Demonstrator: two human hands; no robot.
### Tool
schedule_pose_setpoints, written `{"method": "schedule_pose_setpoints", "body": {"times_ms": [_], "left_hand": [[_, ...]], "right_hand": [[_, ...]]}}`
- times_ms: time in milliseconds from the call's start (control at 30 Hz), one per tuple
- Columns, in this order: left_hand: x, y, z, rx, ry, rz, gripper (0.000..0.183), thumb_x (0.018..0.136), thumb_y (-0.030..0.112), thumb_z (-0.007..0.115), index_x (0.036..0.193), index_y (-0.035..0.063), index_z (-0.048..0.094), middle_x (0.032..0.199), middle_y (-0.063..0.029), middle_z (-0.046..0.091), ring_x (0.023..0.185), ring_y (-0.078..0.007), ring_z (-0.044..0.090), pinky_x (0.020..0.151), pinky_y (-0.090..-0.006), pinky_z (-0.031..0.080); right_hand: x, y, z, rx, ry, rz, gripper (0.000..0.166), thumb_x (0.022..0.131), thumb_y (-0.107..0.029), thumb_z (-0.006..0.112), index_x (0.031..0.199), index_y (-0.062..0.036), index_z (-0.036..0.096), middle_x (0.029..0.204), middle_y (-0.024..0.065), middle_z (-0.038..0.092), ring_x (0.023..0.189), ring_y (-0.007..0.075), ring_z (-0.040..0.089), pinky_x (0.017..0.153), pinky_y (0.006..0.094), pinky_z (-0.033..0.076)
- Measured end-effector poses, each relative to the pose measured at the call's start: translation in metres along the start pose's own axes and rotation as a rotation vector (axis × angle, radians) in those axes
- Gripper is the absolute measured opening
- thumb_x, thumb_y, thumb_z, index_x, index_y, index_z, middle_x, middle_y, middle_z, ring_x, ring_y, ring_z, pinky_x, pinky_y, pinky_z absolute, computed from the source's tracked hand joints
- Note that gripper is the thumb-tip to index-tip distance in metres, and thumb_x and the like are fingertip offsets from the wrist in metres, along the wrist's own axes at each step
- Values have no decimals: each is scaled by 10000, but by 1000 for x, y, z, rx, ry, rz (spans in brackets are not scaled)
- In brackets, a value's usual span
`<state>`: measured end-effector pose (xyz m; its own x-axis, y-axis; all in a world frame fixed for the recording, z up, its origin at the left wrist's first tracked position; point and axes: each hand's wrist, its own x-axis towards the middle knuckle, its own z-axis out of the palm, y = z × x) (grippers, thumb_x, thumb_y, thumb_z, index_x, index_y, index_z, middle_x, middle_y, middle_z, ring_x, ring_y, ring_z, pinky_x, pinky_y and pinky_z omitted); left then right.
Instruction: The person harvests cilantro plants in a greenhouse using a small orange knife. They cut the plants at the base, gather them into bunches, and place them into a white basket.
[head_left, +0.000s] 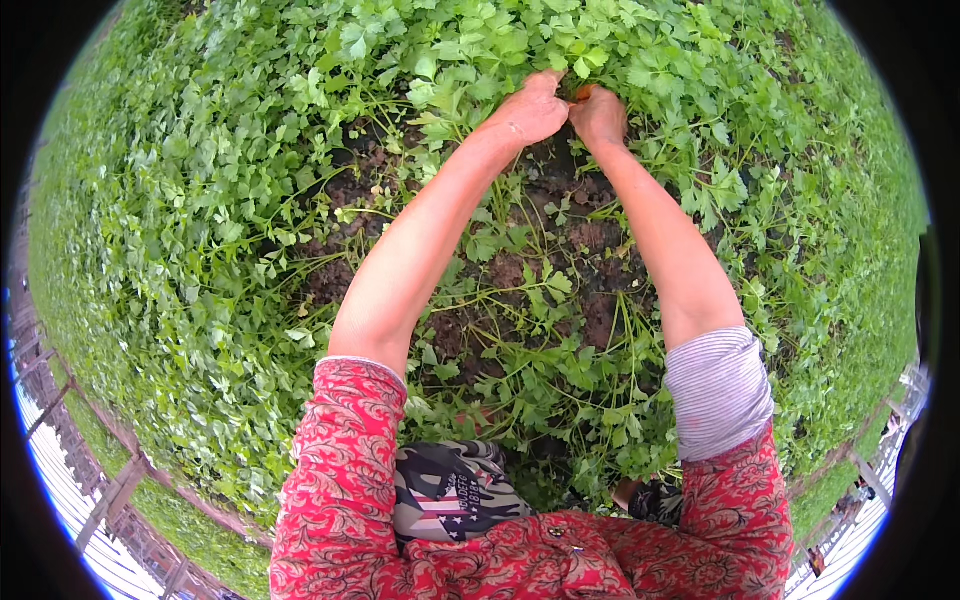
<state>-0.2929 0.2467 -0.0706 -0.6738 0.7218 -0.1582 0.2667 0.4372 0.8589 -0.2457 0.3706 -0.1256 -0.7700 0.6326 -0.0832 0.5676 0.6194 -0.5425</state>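
My left hand (536, 109) reaches in among leafy green plants that look like celery (585, 56), at the top centre of the view. Its fingertips are hidden under the leaves. Right beside it is my right hand (601, 118), with its fingers curled and the two hands almost touching. A small orange thing (585, 91) shows at the fingers of my right hand; whether it is held or worn is not clear. Stems around both hands are mostly covered by foliage.
Brown soil (517, 266) with thin, sprawling stems (540, 300) lies between my forearms. Dense foliage (187, 225) spreads out on the left and on the right (810, 225). My knee in patterned trousers (457, 491) is close below. Posts (112, 495) stand at the lower left rim.
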Motion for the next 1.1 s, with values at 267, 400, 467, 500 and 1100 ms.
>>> {"method": "schedule_pose_setpoints", "body": {"times_ms": [267,400,467,500,1100], "left_hand": [[-2,-9,-16,-272,-13,-154,621,738,99,534,1292,-35,287,1232,-162,424,1005,-215,462,834,-302,376],[-8,-10,-22,-403,-4,-157,678,739,87,524,1337,-6,217,1362,-164,299,1207,-235,351,894,-296,353],[-11,-10,-23,-442,20,-115,684,743,69,511,1346,4,195,1373,-153,282,1216,-240,340,921,-306,339],[-17,-13,-26,-459,40,-105,687,745,60,504,1350,9,184,1379,-148,273,1221,-242,335,934,-311,332],[-34,-3,-22,-508,14,-66,726,738,103,546,1351,13,167,1376,-173,255,1232,-272,318,1006,-365,283]], "right_hand": [[-4,5,2,-185,-8,-223,268,684,-201,698,913,-84,625,780,145,630,751,311,604,679,378,471],[7,11,0,-74,-95,-184,381,710,-209,676,1019,-13,570,731,124,636,733,283,619,670,385,478],[12,10,-9,21,-288,95,426,722,-184,682,1051,32,520,740,96,643,698,182,629,608,322,497],[7,2,-21,326,-460,250,244,775,-71,600,996,23,561,754,80,648,540,64,568,452,159,427],[15,21,2,216,60,-44,224,684,-262,687,810,-80,650,656,94,631,608,214,610,619,332,475]]}}
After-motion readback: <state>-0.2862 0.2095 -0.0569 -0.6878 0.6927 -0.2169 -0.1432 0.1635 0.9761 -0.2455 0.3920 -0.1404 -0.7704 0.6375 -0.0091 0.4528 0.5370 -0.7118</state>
